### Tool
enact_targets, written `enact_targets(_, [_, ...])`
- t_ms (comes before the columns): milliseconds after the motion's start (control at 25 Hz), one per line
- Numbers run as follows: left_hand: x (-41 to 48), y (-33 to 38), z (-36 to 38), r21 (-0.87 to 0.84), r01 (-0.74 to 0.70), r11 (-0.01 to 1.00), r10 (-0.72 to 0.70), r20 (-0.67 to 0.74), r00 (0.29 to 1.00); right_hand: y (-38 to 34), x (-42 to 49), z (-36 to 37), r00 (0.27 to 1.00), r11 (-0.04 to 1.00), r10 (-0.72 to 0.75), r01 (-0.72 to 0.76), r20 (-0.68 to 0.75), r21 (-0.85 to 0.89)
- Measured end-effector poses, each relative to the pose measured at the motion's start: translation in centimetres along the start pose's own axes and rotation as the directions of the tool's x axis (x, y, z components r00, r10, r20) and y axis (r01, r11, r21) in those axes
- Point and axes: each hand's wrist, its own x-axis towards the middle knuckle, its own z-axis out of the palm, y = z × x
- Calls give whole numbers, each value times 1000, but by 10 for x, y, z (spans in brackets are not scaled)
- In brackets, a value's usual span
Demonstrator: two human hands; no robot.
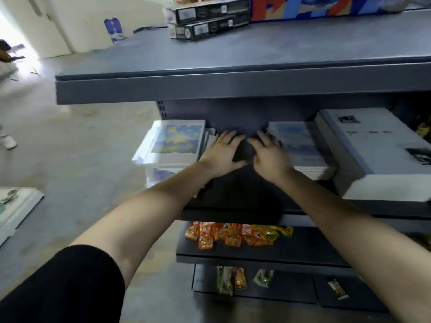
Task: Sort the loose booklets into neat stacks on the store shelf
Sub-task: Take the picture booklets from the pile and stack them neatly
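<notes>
Cropped black sleeve [58,287]; left hand [221,155], right hand [268,157] flank a dark blur [242,152].

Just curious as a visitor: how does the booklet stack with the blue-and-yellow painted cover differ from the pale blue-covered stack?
The blue-and-yellow stack shows a vivid picture in a white border; the pale blue stack looks faded. The first is fanned unevenly at the shelf's left end; the second sits squarer beside large grey books. Both lie flat on one shelf.

A shop: tiered shelving [233,87] stocked with snack packets [235,234]
</notes>
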Motion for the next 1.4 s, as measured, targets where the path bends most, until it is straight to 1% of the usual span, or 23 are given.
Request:
enact_targets(40, [-9,-16,-5,-11,31,999,-32,-8,999,-19,6,4,999,999,-30,31,-22,16])
enact_targets(120, [-27,-45,-11,-16,101,995,-101,7,995,-54,20,11,996,996,-85,86,-16,12])
enact_targets(240, [-54,-83,-16,-5,207,978,-207,7,978,-94,37,21,992,993,-115,116,-43,23])
enact_targets(280, [-63,-97,-17,6,239,971,-239,6,971,-106,43,26,992,991,-124,126,-31,46])
enact_targets(320, [-72,-109,-17,37,257,966,-258,6,966,-118,48,32,991,989,-133,132,13,65])
enact_targets(400, [-88,-131,-17,97,253,963,-254,3,967,-142,58,45,980,990,-137,130,146,60])
enact_targets(440, [-92,-139,-16,102,236,966,-237,-5,972,-151,62,50,973,991,-135,131,186,33])
enact_targets(520, [-96,-147,-14,85,209,974,-208,-26,978,-163,72,49,968,990,-132,137,213,-12])
enact_targets(560, [-95,-148,-14,91,203,975,-202,-30,979,-165,75,45,964,990,-133,138,229,-3])
enact_targets(640, [-93,-147,-14,172,192,966,-195,-4,981,-164,79,36,944,990,-139,135,300,35])
enact_targets(720, [-92,-147,-11,249,187,950,-196,14,980,-161,79,35,926,987,-149,162,346,-9])
enact_targets(840, [-90,-146,-11,268,200,942,-214,26,976,-163,76,43,935,981,-131,170,330,-91])
enact_targets(960, [-88,-144,-10,286,227,931,-249,40,968,-173,74,51,959,983,-42,89,281,-159])
enact_targets(1040, [-90,-142,-9,277,236,931,-254,31,967,-175,74,53,958,982,-22,75,287,-174])
enact_targets(1160, [-94,-136,-7,246,249,937,-252,-21,968,-168,75,53,947,983,-56,108,316,-149])
enact_targets(1280, [-99,-128,-1,261,264,928,-270,-17,963,-161,68,51,946,983,-73,121,314,-136])
enact_targets(1320, [-102,-124,-1,252,260,932,-262,-26,965,-159,65,50,948,981,-89,136,304,-136])
enact_targets(1400, [-108,-118,-4,178,224,958,-210,-94,973,-155,58,49,951,979,-126,166,283,-120])
